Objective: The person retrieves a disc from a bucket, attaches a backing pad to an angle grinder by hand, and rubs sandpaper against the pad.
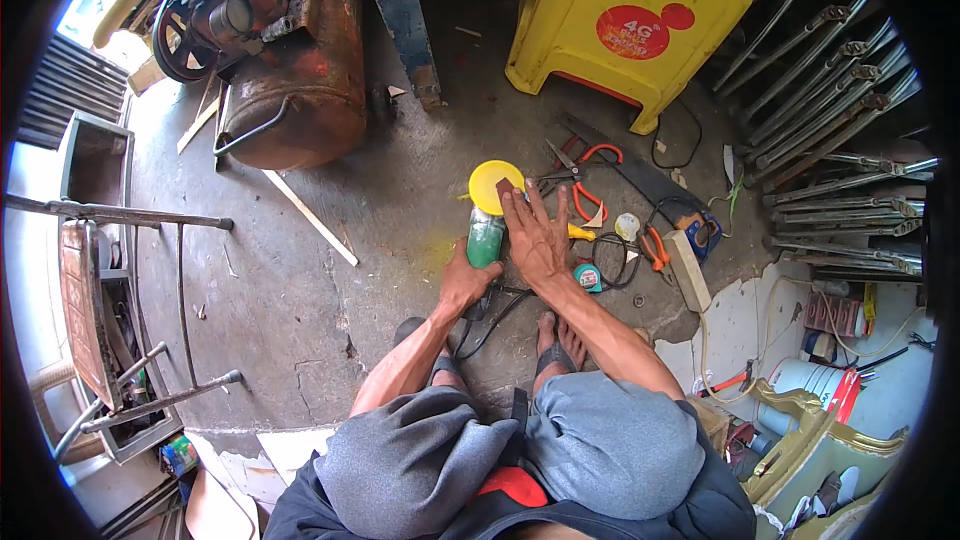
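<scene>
My left hand (467, 278) is closed round the green body of an angle grinder (486, 238), held low over the concrete floor. At its far end sits a round yellow disc (488, 180). My right hand (540, 245) reaches over the grinder's right side, back up and fingers stretched forward. Its fingertips hold a small dark-brown piece (505, 186) against the disc; what it is cannot be made out. Just right lie scissors or snips with red handles (600, 152), a teal tape measure (587, 277), orange-handled pliers (656, 249) and a handsaw (650, 180).
A rusty air compressor (300, 90) stands far left, a yellow plastic stool (630, 20) at the back. Folded metal frames (840, 90) line the right side. A metal-framed chair (90, 310) lies at left. Cords and a wooden block (688, 270) lie near my right foot.
</scene>
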`<action>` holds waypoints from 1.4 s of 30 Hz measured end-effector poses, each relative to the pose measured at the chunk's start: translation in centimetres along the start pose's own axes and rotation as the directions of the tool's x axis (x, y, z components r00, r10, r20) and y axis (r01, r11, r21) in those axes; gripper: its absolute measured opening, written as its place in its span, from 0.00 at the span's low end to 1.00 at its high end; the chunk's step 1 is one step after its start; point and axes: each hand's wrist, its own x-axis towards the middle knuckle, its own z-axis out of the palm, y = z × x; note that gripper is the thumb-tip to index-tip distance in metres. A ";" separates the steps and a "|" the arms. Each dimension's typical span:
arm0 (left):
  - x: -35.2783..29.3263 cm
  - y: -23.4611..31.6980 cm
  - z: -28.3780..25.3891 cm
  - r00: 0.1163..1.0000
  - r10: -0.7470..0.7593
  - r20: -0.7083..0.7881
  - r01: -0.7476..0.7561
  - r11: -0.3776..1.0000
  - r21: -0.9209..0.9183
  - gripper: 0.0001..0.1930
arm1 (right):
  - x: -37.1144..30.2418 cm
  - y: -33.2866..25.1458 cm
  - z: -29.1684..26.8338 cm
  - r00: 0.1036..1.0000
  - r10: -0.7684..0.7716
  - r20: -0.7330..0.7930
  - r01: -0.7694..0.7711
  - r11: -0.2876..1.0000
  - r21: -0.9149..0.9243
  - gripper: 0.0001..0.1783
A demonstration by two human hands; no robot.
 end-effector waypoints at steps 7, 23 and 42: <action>0.3 -0.5 0.2 1.000 0.007 -0.016 -0.007 1.000 0.022 0.43 | 0.1 -0.4 -0.1 1.000 -0.013 0.006 0.013 1.000 0.009 0.28; 0.3 -0.2 0.4 1.000 0.023 -0.018 -0.023 1.000 0.006 0.42 | -0.1 -0.5 0.1 1.000 0.004 -0.002 -0.004 1.000 -0.004 0.28; 0.3 -0.1 1.3 0.997 0.057 -0.050 -0.053 0.995 0.083 0.42 | -0.6 -0.6 0.0 0.999 0.049 0.002 -0.049 0.997 0.059 0.27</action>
